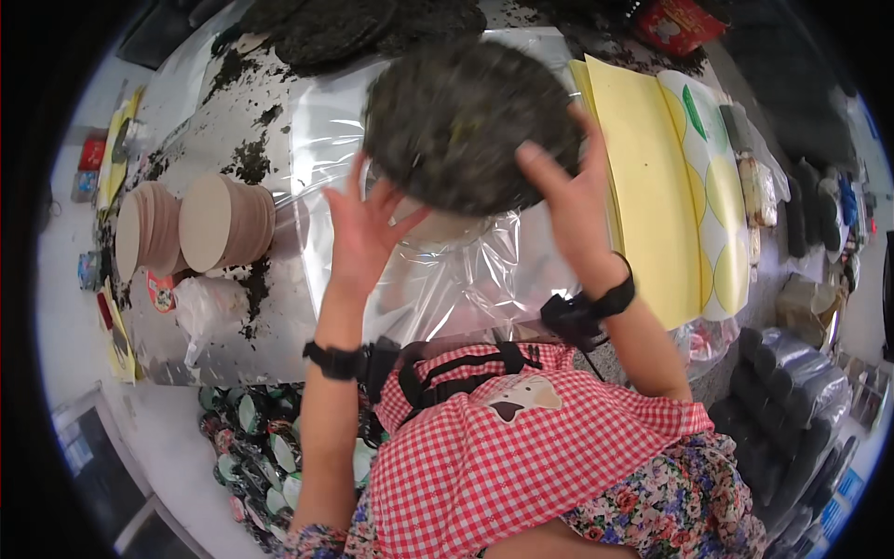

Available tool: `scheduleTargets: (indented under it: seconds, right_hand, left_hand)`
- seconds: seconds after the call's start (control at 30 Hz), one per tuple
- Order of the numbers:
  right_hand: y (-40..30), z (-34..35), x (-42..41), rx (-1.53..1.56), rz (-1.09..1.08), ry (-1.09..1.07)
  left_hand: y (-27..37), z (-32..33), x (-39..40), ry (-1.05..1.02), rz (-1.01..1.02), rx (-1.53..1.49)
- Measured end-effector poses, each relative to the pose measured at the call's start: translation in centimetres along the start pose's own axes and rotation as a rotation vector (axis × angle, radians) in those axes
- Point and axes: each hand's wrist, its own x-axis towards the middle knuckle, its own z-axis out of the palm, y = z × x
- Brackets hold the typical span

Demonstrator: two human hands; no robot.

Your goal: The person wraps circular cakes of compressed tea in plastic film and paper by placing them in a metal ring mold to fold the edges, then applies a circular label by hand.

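A dark, round cake of dried seaweed [475, 126], blurred, is tilted above the table in front of me. My right hand [576, 195] grips its right edge, thumb on top and fingers at the rim. At the lower left edge is my left hand [363, 230], fingers spread; whether its fingertips touch the cake is unclear. Clear plastic film [454, 293] lies wrinkled and shiny below. A pale round piece [447, 230] shows partly beneath the cake, the rest of it hidden.
Two stacks of round cardboard discs [209, 223] stand at left, near a crumpled plastic bag [209, 307]. More dark cakes [335, 28] lie at the far side. Yellow sheets [646, 189] and round-label sheets [726, 209] are on the right. Wrapped packs [272, 447] fill the space below the table.
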Motion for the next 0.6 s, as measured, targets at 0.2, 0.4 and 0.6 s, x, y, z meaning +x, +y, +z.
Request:
scheduleTargets:
  seconds: [0.2,0.4,0.6]
  right_hand:
    - [2.7,1.0,-1.8,-0.935,-0.199,-0.046]
    - [2.9,3.5,2.9,-0.697,-0.397,-0.364]
    - [3.4,2.4,5.3,-0.352,-0.128,-0.115]
  left_hand:
    - [-0.4,-2.0,-1.7,0.203,0.137,0.467]
    - [0.5,-2.0,-1.0,0.209,0.146,0.492]
    - [0.6,-2.3,-2.4,0.252,0.009,0.449]
